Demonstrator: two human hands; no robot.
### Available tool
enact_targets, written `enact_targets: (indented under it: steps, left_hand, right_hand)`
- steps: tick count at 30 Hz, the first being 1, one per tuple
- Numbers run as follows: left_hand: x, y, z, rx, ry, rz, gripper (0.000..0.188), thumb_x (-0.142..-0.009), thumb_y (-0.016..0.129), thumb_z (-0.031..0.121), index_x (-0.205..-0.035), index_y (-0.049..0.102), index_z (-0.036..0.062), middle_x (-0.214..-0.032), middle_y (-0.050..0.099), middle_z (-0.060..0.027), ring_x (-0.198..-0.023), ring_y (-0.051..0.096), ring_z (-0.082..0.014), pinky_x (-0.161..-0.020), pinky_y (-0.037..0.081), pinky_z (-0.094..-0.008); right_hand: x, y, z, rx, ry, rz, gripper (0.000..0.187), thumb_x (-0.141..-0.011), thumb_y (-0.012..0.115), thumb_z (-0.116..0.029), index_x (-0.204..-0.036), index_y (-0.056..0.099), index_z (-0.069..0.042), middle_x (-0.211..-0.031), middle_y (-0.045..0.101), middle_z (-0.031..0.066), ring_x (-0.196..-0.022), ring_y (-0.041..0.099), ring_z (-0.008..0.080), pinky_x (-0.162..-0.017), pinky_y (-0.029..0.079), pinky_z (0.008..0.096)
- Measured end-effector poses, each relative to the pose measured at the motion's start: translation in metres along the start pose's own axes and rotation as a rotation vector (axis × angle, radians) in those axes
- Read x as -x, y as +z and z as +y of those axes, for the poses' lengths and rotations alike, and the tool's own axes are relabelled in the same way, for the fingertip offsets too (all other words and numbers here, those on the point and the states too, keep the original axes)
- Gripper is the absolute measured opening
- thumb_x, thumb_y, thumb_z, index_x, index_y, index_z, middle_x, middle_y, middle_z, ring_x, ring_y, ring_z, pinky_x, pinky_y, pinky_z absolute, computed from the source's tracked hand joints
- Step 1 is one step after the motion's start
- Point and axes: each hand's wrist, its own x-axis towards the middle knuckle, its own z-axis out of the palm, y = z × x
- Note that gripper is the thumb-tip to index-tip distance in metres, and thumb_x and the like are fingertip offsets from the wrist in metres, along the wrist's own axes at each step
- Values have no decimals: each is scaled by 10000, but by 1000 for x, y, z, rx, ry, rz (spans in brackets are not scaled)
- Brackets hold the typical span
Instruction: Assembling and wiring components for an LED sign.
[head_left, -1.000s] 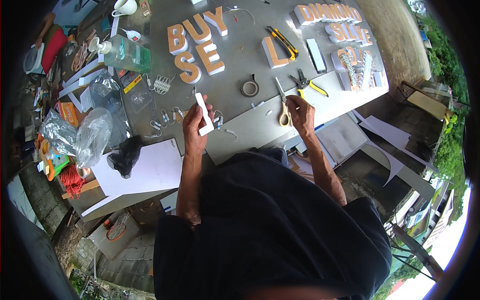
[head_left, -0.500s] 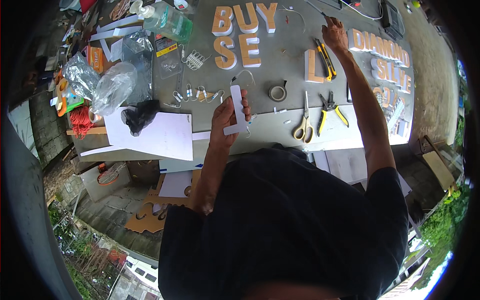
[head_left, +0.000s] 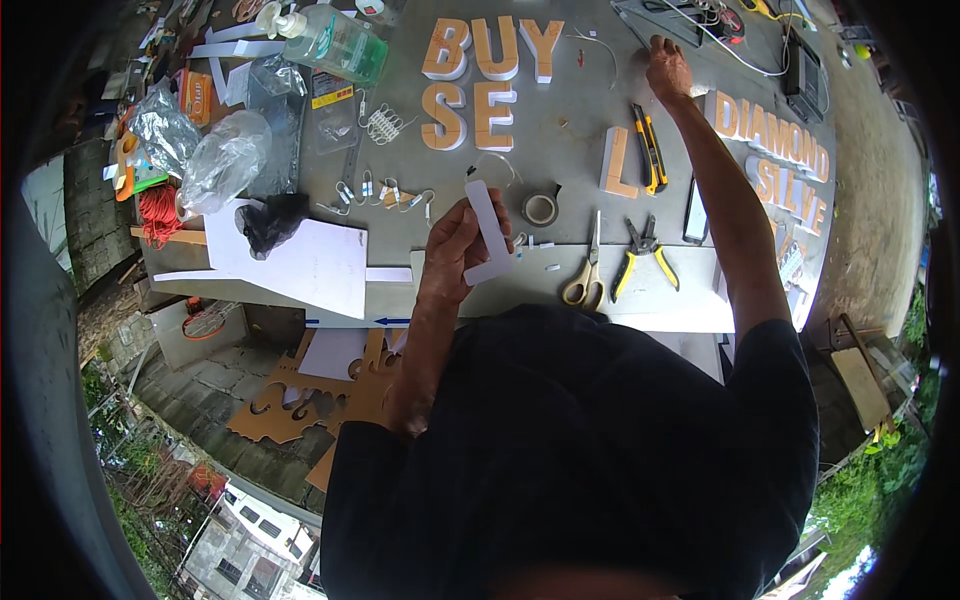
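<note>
My left hand [head_left: 455, 245] holds a white L-shaped letter [head_left: 488, 235] upright, thumb on one side and fingers around the other. A thin wire with a dark end [head_left: 490, 162] lies just beyond the letter's top. My right arm stretches far across the table. At its end, my right hand [head_left: 668, 72] is closed at the near end of a thin dark rod-like tool [head_left: 630, 26]; the fingertips are small and partly hidden. Between the hands stand a brown-faced L-shaped letter [head_left: 617, 160] and a yellow-and-black utility knife [head_left: 650, 150].
Brown-faced letters [head_left: 497, 50] stand far center, more [head_left: 770, 135] at right. Nearer lie a tape roll [head_left: 540, 209], scissors [head_left: 588, 270] and yellow-handled pliers [head_left: 645, 255]. To the left are small light modules [head_left: 390, 190], clear plastic bags [head_left: 228, 160] and a green-liquid pump bottle [head_left: 335, 45].
The view has shifted slightly. My left hand has tilted the white letter and moved it a little right. My right hand stays stretched out by the thin rod.
</note>
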Motion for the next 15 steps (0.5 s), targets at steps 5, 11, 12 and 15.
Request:
enact_targets:
  steps: [5, 11, 12, 15]
  left_hand:
    - [-4, 4, -5, -32, -10, -16, 384, -1061, 516, 264, -1324, 546, -14, -1115, 624, -89, -994, 649, -193, -783, 620, -392]
    - [2, 8, -7, -55, 7, -63, 386, -1055, 525, 269, -1333, 542, 1, -1115, 624, -90, -1020, 650, -192, -788, 632, -408]
    - [4, 7, -7, -38, 17, -57, 390, -1052, 528, 267, -1337, 543, 1, -1120, 625, -94, -1024, 650, -196, -792, 634, -420]
    - [5, 15, -7, -6, 9, -86, 397, -1046, 536, 258, -1345, 544, -3, -1131, 626, -102, -1030, 649, -207, -804, 636, -442]
  right_hand:
    - [17, -5, 3, 50, -11, -5, 260, -868, 546, -81, -1112, 633, -81, -1139, 624, 192, -1100, 611, 359, -897, 536, 461]
    - [92, -78, -36, -1050, 205, 20, 295, -838, 667, -189, -1074, 710, -19, -950, 736, 139, -868, 701, 243, -830, 529, 330]
    - [114, -115, -62, -1281, 237, -59, 306, -855, 666, -193, -1083, 712, 7, -922, 712, 78, -838, 646, 152, -792, 506, 286]
    - [179, -165, -107, -1542, 352, -35, 254, -886, 718, -189, -1044, 708, 10, -871, 679, 32, -798, 590, 95, -747, 477, 266]
